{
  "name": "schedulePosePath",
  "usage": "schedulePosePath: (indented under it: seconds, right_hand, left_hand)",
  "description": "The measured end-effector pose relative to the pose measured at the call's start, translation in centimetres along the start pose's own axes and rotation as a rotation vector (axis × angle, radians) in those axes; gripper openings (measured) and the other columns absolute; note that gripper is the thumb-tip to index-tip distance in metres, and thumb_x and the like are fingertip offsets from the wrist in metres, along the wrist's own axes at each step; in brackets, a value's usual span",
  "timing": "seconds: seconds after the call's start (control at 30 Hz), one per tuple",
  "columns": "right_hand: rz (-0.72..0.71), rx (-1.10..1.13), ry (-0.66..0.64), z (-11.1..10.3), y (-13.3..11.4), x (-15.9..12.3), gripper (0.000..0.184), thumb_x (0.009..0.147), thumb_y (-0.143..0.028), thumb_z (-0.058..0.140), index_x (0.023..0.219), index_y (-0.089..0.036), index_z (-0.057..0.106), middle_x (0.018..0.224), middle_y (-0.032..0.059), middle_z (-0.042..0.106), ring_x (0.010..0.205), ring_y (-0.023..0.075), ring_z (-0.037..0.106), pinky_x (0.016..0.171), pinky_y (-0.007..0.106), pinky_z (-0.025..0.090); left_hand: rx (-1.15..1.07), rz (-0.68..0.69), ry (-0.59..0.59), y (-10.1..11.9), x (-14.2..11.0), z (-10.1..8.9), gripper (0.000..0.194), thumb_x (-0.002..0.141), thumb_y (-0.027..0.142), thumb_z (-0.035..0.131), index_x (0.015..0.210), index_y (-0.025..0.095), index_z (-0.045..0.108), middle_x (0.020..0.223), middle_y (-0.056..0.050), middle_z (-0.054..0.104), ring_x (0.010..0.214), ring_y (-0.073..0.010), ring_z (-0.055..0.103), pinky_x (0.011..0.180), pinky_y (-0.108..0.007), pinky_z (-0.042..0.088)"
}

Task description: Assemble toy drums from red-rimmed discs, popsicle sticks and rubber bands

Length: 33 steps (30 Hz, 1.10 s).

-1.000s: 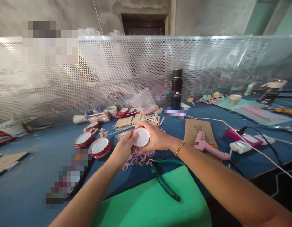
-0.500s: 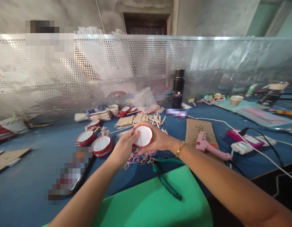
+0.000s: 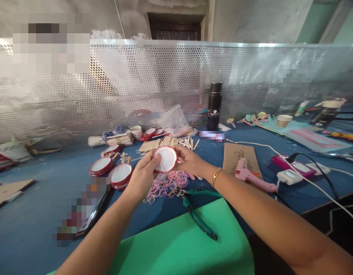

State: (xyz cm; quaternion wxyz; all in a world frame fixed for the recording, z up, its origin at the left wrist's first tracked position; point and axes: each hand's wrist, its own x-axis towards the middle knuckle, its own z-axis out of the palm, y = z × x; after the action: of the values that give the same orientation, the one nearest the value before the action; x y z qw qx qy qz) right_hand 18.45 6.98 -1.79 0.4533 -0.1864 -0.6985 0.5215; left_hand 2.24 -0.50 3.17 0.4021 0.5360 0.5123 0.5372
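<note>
Holding a small round white lid with a red rim (image 3: 165,159) up off the table, both hands are clamped on it from opposite sides. The left hand (image 3: 142,177) pinches the lid's left edge with the thumb on its face, and the right hand (image 3: 187,160) grips the right edge with its fingers curled behind. A thin red band runs across the white face. There's a gold chain bracelet (image 3: 216,176) on the right wrist.

Only the head view here, so that's all there is to go on. Right under the hands sits a loose heap of pink and pastel rubber bands (image 3: 165,183) on the blue tabletop (image 3: 36,214). Just in front of that heap are teal-handled pliers (image 3: 196,214), lying partly on a green foam sheet (image 3: 179,244). To the left of the hands are more red-rimmed white lids (image 3: 110,170) lying flat, near each other. Behind the hands is a scatter of plain wooden craft sticks (image 3: 165,143) and a crumpled clear plastic bag (image 3: 173,121). A tall black flask (image 3: 214,105) stands upright against the perforated metal screen (image 3: 136,84). Off to the right, a pink glue gun (image 3: 250,178) lies beside a strip of brown cardboard (image 3: 239,154), well apart from the lid.
</note>
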Motion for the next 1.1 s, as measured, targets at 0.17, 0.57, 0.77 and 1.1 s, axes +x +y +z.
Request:
schedulePosePath:
  seconds: [0.17,0.57,0.77,1.1]
  right_hand:
    - [0.113,0.200,0.091,-0.2,-0.2,0.1,0.047,0.067,-0.041,0.094,0.098,-0.021,0.065,0.098,0.0022,0.074,0.095,0.0192,0.071,0.090,0.037,0.059]
    - [-0.014,-0.893,0.024,-1.9,-1.5,-0.4,0.013,0.083,-0.007,0.076,0.080,-0.020,0.079,0.083,0.0033,0.077,0.082,0.0190,0.069,0.078,0.031,0.047]
    - [-0.126,-1.037,-0.098,-2.2,-1.9,-0.5,0.018,0.080,-0.006,0.079,0.089,-0.021,0.083,0.088,0.0052,0.076,0.090,0.0227,0.066,0.086,0.035,0.047]
    - [-0.120,-0.873,-0.046,-1.4,-1.2,-0.4,0.013,0.080,-0.007,0.078,0.079,-0.020,0.078,0.084,0.0033,0.074,0.088,0.0204,0.065,0.085,0.034,0.047]
  left_hand:
    - [0.318,0.230,0.065,-0.3,1.2,-1.3,0.029,0.080,0.048,0.066,0.067,0.023,0.057,0.063,0.001,0.052,0.064,-0.0173,0.045,0.057,-0.027,0.035]
    - [0.224,-0.024,0.116,-2.6,2.8,-1.4,0.016,0.084,0.031,0.063,0.091,0.024,0.050,0.078,0.001,0.067,0.054,-0.0166,0.066,0.043,-0.024,0.047]
    - [0.169,-0.012,0.142,-2.6,2.8,-1.1,0.024,0.083,0.025,0.064,0.103,0.022,0.051,0.084,-0.001,0.070,0.059,-0.0193,0.072,0.045,-0.027,0.055]
    - [0.159,0.010,0.119,-2.2,2.4,-1.6,0.049,0.084,0.021,0.063,0.132,0.024,0.055,0.100,-0.005,0.073,0.064,-0.0188,0.074,0.044,-0.024,0.055]
